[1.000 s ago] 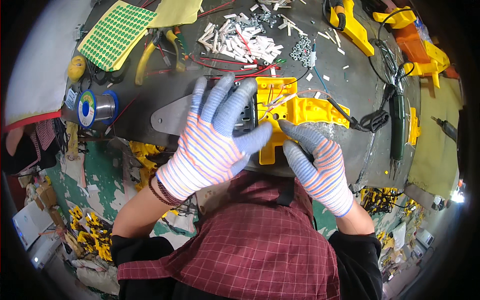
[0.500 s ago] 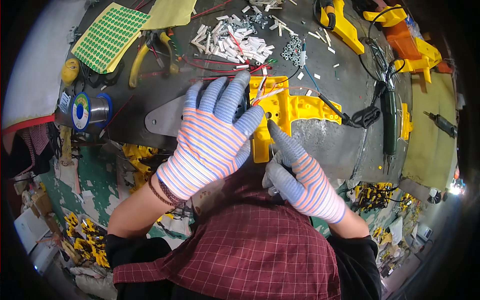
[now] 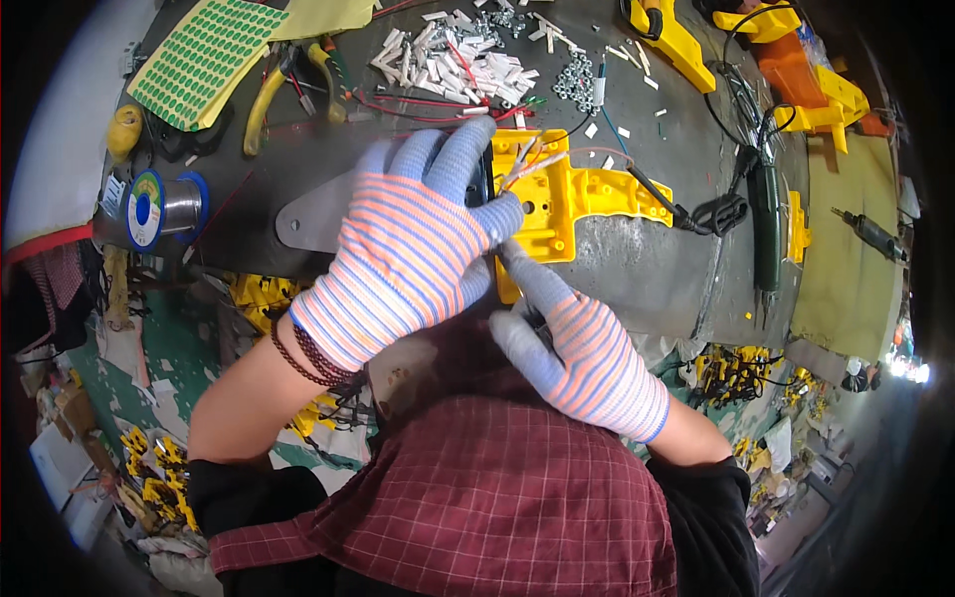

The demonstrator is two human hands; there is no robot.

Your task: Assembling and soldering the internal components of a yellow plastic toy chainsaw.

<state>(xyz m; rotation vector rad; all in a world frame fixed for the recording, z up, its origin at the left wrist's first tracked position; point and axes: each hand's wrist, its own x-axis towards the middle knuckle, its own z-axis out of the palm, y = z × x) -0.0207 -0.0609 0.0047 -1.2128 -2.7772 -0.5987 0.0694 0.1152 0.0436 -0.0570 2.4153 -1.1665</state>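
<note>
A yellow plastic tool housing [image 3: 557, 224] lies on the bench in front of me, its handle part pointing right and loose wires [image 3: 532, 169] rising from its inside. My left hand [image 3: 403, 234], in a striped glove, grips the housing's left side. Its thumb presses near the wires, and its fingers lie over a dark part there. From under that hand a flat grey metal plate [image 3: 318, 219] with a hole sticks out to the left. My right hand [image 3: 587, 353], also gloved, has its index fingertip at the housing's near left edge. Its other fingers are curled, and what they hold is hidden.
Beyond the housing are a heap of white sleeves [image 3: 448, 65] and small nuts [image 3: 577, 80]. A solder spool [image 3: 164, 209], pliers [image 3: 267, 104] and a green-dotted sticker sheet [image 3: 204, 65] lie left. A dark green tool [image 3: 766, 229] and more yellow housings [image 3: 671, 45] are right.
My right hand has moved left and a little toward the housing's lower left edge, its index finger leaving the middle of the housing. The left hand keeps its place on the housing.
</note>
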